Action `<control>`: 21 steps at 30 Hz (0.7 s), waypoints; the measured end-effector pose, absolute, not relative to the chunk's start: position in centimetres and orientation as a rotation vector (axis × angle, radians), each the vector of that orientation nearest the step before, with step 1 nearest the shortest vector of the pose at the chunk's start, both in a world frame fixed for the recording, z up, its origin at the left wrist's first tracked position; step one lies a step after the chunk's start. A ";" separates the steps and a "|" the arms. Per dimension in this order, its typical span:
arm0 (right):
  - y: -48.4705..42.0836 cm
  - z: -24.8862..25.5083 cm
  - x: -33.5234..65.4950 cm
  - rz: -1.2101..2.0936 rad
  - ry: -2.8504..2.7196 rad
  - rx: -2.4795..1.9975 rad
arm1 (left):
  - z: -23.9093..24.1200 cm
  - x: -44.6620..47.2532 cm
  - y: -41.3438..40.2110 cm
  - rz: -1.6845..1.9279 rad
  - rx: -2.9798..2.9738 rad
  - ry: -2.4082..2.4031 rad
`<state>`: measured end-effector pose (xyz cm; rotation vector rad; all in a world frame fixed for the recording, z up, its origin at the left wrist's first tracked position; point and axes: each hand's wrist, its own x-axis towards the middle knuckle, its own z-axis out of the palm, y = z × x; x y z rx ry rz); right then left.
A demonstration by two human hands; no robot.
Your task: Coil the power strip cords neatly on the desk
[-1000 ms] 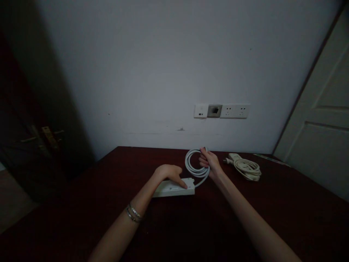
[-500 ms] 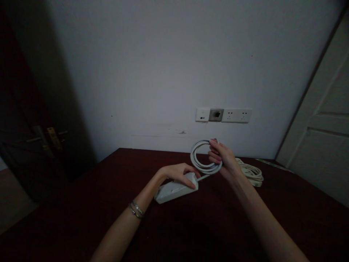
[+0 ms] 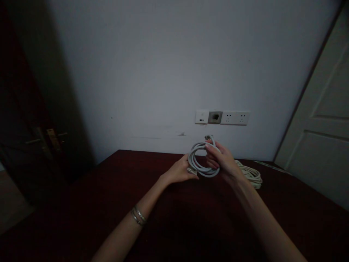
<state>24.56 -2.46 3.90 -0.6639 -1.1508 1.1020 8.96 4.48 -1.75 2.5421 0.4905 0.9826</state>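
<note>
My right hand [image 3: 222, 158] is closed around a coil of pale cable [image 3: 194, 155], held up above the dark red table. The plug end [image 3: 208, 137] of the cable pokes out just above my fingers. To the left of the coil, my left hand [image 3: 180, 170] grips a white power strip [image 3: 193, 171]. Only a small part of the strip shows between thumb and fingers; the remainder is hidden behind the hand and the coil.
Another coiled cream cable [image 3: 253, 176] lies on the table [image 3: 174, 222] behind my right wrist. A row of wall sockets [image 3: 235, 118] is mounted above the table's back edge. A dark door with a handle [image 3: 53, 138] is at the left, a pale door [image 3: 324, 145] at the right.
The power strip has turned, from lying lengthwise under my left hand to mostly hidden in its grip. My left hand has moved up beside the coil. The plug end now shows above my right hand.
</note>
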 end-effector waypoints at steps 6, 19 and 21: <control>-1.8 3.5 25.2 1.208 -1.111 -0.641 | -3.1 9.5 4.3 0.872 2.713 0.707; 2.0 -1.1 27.4 1.508 -0.938 -0.595 | -4.0 9.2 4.8 0.350 2.734 0.794; 2.5 -2.0 27.1 1.489 -0.945 -0.593 | -4.4 9.1 5.2 0.315 2.709 0.803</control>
